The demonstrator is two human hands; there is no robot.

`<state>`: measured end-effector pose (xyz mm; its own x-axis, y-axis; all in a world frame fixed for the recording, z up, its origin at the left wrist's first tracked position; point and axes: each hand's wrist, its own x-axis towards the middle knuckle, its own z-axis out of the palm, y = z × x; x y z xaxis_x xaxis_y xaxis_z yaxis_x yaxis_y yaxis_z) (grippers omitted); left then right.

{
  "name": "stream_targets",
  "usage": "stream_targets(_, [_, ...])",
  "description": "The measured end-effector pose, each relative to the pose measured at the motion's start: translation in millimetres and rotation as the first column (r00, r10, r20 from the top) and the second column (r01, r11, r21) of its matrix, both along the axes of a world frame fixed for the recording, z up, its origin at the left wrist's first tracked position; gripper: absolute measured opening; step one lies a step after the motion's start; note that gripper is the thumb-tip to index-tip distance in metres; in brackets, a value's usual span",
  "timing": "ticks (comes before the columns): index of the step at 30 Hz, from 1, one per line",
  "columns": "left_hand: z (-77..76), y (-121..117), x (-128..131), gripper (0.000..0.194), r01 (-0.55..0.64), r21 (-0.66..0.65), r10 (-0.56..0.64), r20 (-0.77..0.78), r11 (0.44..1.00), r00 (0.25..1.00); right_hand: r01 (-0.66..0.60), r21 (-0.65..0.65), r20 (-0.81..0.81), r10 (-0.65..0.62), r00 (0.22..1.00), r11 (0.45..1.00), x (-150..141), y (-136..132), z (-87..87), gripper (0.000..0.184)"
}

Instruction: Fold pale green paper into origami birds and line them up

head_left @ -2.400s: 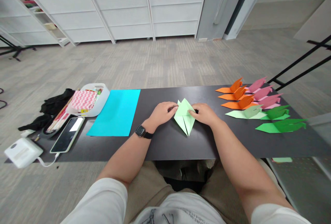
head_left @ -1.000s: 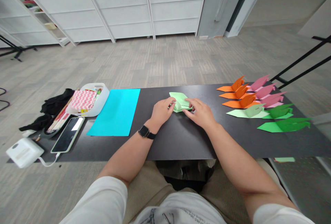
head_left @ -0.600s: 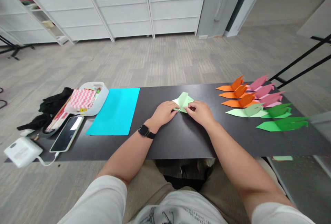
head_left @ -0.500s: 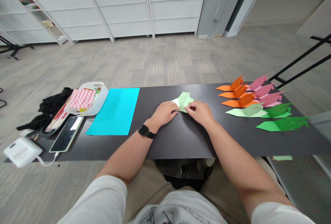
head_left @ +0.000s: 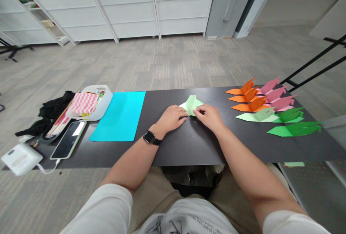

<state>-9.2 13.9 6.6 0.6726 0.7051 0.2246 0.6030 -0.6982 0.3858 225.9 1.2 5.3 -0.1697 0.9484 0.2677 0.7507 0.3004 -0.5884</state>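
Observation:
A light green folded paper [head_left: 191, 104] lies on the dark table [head_left: 189, 144] in front of me, with one flap standing up in its middle. At its left end, my left hand [head_left: 173, 118] grips the paper between thumb and fingers. My right hand [head_left: 209, 117] pinches its right lower side. The fingers cover both lower edges of the paper, so those folds are hidden.
To the right stand rows of folded paper birds: orange [head_left: 248, 105], pink [head_left: 281, 103], pale green [head_left: 261, 115] and green [head_left: 296, 129]. Cyan paper [head_left: 119, 117] lies left. Beyond it are a white basket [head_left: 105, 106], a phone [head_left: 69, 140] and a white charger [head_left: 21, 158].
The green paper was a flat diamond pointing toward me. It has since been turned sideways, and a flap now stands upright in its middle. Both hands have shifted their grip along it.

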Motion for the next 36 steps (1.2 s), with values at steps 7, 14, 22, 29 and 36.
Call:
stream_targets(7, [0.6, -2, 1, 0.025, -0.019, 0.001, 0.019, -0.007, 1.0, 1.0, 0.022, 0.048, -0.067, -0.019, 0.998, 0.999, 0, 2, -8.0, 0.021])
stream_targets(14, [1.3, -4, 3, 0.026, -0.018, 0.002, 0.018, -0.017, 1.0, 1.0, -0.011, 0.118, 0.063, 0.003, 0.998, 0.993, -5, -1, -10.9, 0.019])
stream_targets(22, [-3.7, -1, 1, 0.027, -0.023, -0.003, 0.023, 0.018, 1.0, 1.0, -0.184, 0.123, 0.268, 0.145, 0.952, 0.975, 10, 2, -9.0, 0.008])
stream_targets(29, [-4.7, 0, 3, 0.029, 0.055, -0.036, -0.053, 0.044, 0.998, 0.998, -0.179, 0.149, 0.261, 0.136, 0.956, 0.973, 13, 6, -13.8, 0.008])
stream_targets(36, [7.0, -8, 5, 0.024, 0.024, -0.022, -0.023, 0.056, 0.999, 0.998, -0.094, 0.156, 0.256, 0.052, 0.965, 0.983, 14, 9, -18.7, 0.01])
